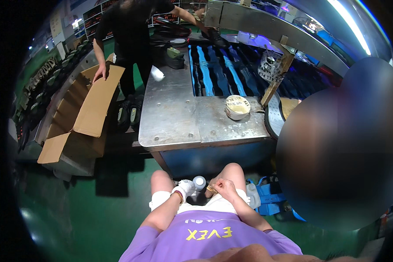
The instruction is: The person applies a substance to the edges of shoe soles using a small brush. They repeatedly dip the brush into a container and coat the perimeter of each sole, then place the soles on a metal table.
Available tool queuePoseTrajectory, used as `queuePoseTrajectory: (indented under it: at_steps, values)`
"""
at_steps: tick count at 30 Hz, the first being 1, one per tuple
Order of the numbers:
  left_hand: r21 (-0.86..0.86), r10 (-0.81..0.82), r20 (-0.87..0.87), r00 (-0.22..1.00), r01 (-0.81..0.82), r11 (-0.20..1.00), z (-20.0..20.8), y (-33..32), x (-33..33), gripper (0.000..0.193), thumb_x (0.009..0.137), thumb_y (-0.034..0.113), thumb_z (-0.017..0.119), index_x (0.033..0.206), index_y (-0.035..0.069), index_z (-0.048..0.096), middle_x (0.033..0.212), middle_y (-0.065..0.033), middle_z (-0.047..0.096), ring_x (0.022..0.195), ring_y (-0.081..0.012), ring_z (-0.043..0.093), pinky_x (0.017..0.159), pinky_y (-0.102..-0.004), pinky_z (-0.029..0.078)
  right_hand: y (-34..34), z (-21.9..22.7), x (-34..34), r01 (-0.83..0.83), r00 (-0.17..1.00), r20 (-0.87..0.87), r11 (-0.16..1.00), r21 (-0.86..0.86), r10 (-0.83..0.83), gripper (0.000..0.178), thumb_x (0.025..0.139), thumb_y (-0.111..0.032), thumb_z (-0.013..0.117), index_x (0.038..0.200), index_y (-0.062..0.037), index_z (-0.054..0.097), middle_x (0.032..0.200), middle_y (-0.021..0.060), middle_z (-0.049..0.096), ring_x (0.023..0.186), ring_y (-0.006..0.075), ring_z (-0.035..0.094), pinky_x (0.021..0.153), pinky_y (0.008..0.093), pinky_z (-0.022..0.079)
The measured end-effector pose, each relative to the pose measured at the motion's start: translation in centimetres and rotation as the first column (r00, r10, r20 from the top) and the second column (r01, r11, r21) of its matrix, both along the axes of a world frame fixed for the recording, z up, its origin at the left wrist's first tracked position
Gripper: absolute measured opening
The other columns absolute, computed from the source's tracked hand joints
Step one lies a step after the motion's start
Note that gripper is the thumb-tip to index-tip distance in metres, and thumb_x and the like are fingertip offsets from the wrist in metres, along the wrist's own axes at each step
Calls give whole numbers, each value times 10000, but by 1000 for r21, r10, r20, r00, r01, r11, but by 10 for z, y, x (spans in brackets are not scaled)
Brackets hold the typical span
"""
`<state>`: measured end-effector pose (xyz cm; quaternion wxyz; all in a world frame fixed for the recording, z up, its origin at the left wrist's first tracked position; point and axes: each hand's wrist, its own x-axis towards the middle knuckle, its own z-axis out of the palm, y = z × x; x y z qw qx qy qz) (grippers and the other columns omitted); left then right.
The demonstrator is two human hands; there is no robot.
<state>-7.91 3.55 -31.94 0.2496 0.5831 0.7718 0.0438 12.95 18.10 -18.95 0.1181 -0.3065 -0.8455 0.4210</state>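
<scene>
My left hand (187,187), in a white glove, is over my lap. It is closed on a grey bottle-like container (199,182) with a round white top. To its right, my bare right hand (225,188) rests above my thigh with the fingers pinched together. A small tan piece (212,189) sticks out from those fingertips; its kind is too small to make out. Both hands are below the near edge of the metal worktable (170,118), apart from it.
A white tub (237,107) stands on the table beside a conveyor (218,72) with blue-black strips. Shoes (174,56) lie at the table's far end. At left, a person in black (133,35) touches an open cardboard box (98,102). A blurred shape fills the right side.
</scene>
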Motion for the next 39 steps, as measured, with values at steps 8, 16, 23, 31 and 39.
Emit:
queuePoseTrajectory:
  at_steps: [8,16,23,31,39]
  values:
    - [-27,14,-107,994,-17,999,21,7,8,246,803,358,726,868,126,776,867,-158,742,817,-339,731,711,-448,580,11,41,-1,114,947,-273,971,-208,-169,168,883,-163,740,885,1,707,858,63,721,762,127,684,703,290,551]
    - [-75,-288,-342,894,280,957,4,7,5,315,852,460,663,788,170,767,716,-56,696,667,-273,709,514,-463,543,140,226,-58,289,819,-573,880,376,-24,138,875,-89,733,887,13,641,944,162,724,824,257,713,696,350,556]
    - [45,-51,-136,989,58,997,33,8,4,203,813,313,693,781,126,766,742,-126,726,718,-302,733,609,-452,566,202,258,-105,85,987,-156,740,668,27,165,842,-175,733,853,-13,703,870,174,702,817,362,683,754,433,541]
    - [-17,1,-148,989,-4,1000,34,2,0,225,802,323,721,816,104,769,786,-144,735,767,-308,741,657,-450,575,217,239,-145,-173,983,175,622,763,58,154,802,-183,719,817,-30,719,861,180,706,843,359,687,774,451,542]
    - [-48,-19,-123,992,13,999,41,9,2,242,763,336,771,846,109,774,857,-130,749,837,-313,742,733,-443,581,246,206,-146,-244,967,247,513,823,65,128,782,-162,690,808,-43,730,895,190,710,882,356,694,800,447,549]
